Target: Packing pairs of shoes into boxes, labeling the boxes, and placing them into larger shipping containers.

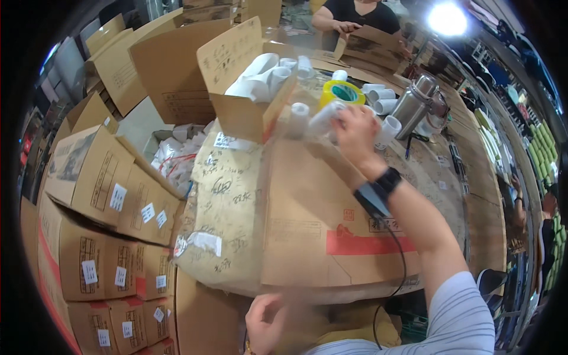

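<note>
My right hand (358, 133) reaches over the far part of the table, fingers curled round a white roll (324, 119) that is blurred by motion. To its left another white roll (299, 115) stands upright, and one more white roll (388, 129) is at its right. Just beyond the hand lies a roll of yellow tape (342, 93) with a green core. Low at the table's near edge, my left hand (265, 322) is bent and partly smeared by motion. Whether it holds anything cannot be made out. Under my right arm a flat cardboard sheet (302, 195) covers the tabletop.
An open carton (239, 118) of white rolls stands at the far left of the table. Stacked cardboard boxes (100, 195) fill the left side. A steel thermos (417, 100) stands at the far right, near a pen (408, 148). Across the table a person (358, 21) handles cardboard.
</note>
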Motion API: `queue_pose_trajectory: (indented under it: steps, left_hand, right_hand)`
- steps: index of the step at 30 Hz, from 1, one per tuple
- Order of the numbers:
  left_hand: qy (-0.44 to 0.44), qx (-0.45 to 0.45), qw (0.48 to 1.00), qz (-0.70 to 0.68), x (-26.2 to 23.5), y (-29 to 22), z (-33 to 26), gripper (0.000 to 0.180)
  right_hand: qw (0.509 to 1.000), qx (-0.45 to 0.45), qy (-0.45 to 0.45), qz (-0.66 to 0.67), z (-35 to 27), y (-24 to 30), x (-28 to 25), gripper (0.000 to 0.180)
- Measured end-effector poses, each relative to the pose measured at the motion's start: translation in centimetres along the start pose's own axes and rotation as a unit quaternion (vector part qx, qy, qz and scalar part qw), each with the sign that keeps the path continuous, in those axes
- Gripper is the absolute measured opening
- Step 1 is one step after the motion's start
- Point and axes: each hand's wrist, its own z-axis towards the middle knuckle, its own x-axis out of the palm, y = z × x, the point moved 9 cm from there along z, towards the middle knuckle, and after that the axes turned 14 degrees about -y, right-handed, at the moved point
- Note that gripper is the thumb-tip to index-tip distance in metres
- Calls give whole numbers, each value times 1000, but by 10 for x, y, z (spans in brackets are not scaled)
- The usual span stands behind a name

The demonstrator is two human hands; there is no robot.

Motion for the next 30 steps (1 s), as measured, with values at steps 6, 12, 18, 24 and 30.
queue_pose_trajectory:
  steps: [6, 12, 18, 24, 30]
  left_hand:
    - [29, -15, 999, 5, 20, -2, 1, 28]
    - [28, -23, 999, 1, 26, -7, 3, 27]
    - [46, 30, 998, 34, 26, -36, 2, 26]
    - [20, 40, 996, -71, 28, -56, 0, 66]
    - [34, -60, 996, -60, 28, -53, -8, 61]
  right_hand:
    - [992, -102, 28, -66, 4, -4, 62, 16]
    - [993, -44, -72, -79, 7, -32, 22, 16]
    - [995, -25, -28, 89, -11, -17, -12, 9]
    - [733, 280, 212, 582, -93, 59, -78, 9]
    - [634, 222, 320, 668, -179, 146, -156, 20]
